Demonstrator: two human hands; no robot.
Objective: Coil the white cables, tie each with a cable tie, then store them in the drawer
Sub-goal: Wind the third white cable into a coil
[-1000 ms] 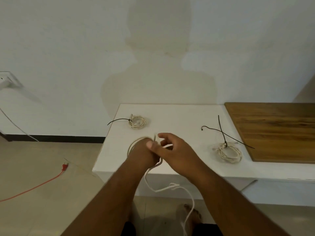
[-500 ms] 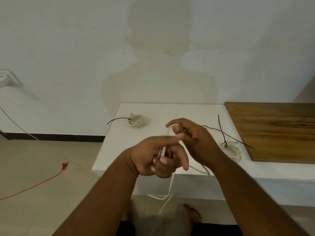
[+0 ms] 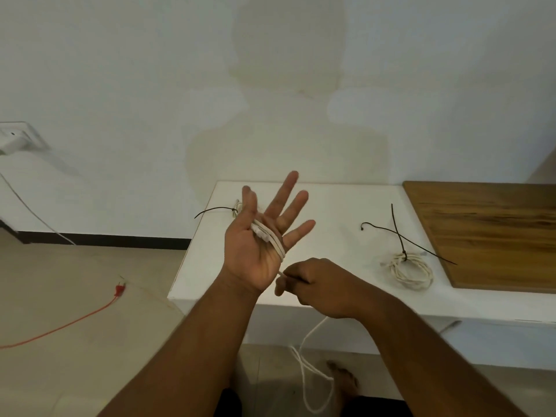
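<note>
My left hand (image 3: pixel 261 239) is raised palm up with fingers spread, and a white cable (image 3: pixel 272 239) is wound across the palm in a few turns. My right hand (image 3: pixel 316 285) sits just below it, pinching the same cable; the loose end hangs down toward the floor (image 3: pixel 313 368). On the white table (image 3: pixel 331 212), a coiled white cable (image 3: pixel 410 270) tied with a black cable tie (image 3: pixel 400 236) lies to the right. Another tied coil is mostly hidden behind my left hand, its tie tail (image 3: pixel 213 210) sticking out left.
A wooden board (image 3: pixel 487 230) covers the right end of the table. A loose black cable tie (image 3: pixel 421 245) lies by the right coil. An orange cord with a red plug (image 3: pixel 118 290) runs over the floor at left. My bare foot (image 3: pixel 343 377) shows below the table edge.
My left hand has opened flat and lifted, the cable now wrapped over its palm. My right hand has dropped from above the left hand to below it, drawing the cable along.
</note>
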